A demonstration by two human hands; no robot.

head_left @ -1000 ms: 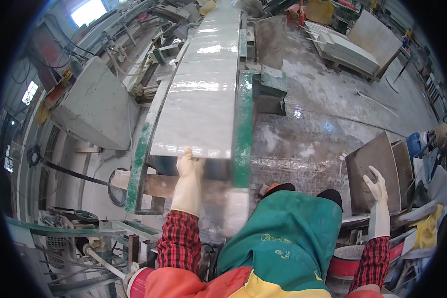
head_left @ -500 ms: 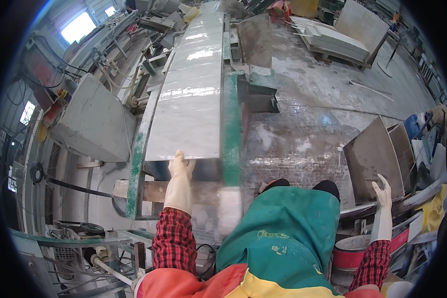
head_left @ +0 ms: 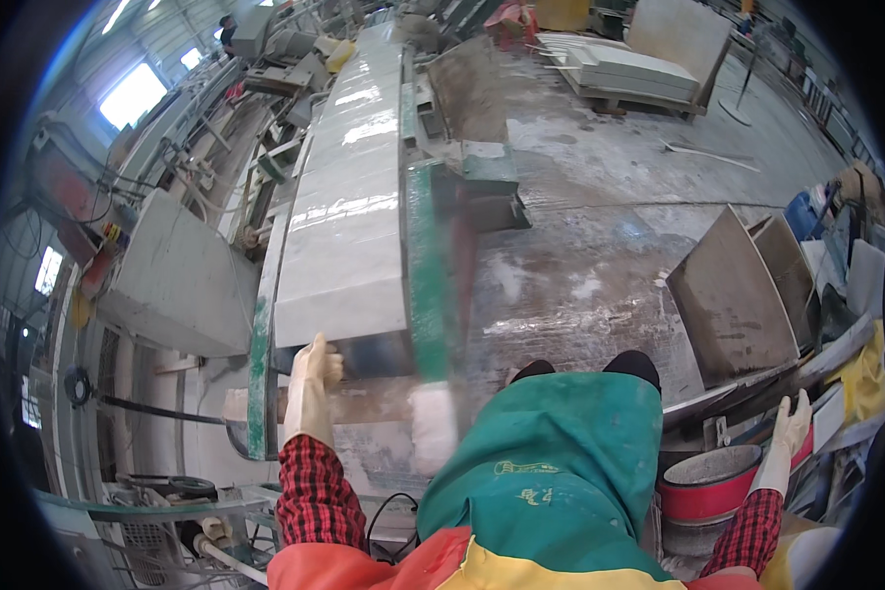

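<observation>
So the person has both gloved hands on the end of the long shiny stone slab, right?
Not quite. Only the left hand is on the end of the long shiny stone slab. The right hand is far off to the side, near the red bucket and the slanted boards. Both hands do wear pale gloves. The head view shows it.

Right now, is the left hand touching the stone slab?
Touching. The head view shows the gloved left hand with its fingers laid over the near edge of the pale slab on the green-framed conveyor, no gap between them.
</observation>
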